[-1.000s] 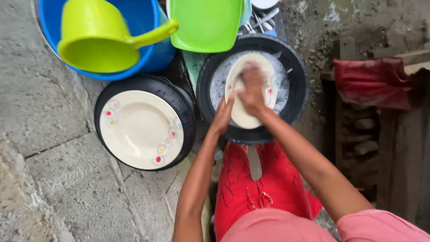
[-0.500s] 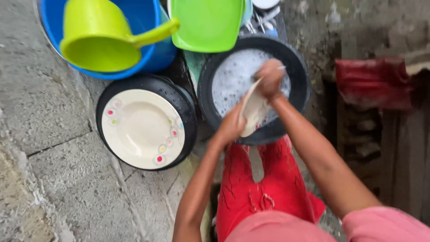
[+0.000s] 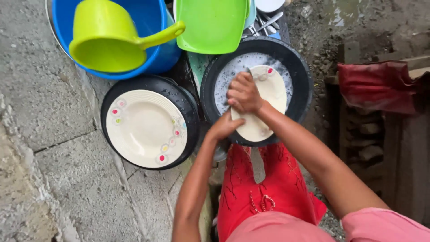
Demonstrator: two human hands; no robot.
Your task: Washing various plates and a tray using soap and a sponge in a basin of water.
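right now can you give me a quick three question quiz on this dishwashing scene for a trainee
1. True or false: the left hand grips the near edge of the cream plate over the soapy black basin.
2. Which hand rubs the plate's face? A left, B right.
3. Fill in: the yellow-green scoop sits in the ____ bucket.

Key: 1 true; 2 B; 3 blue.

No packages, labels, signs or screens show here.
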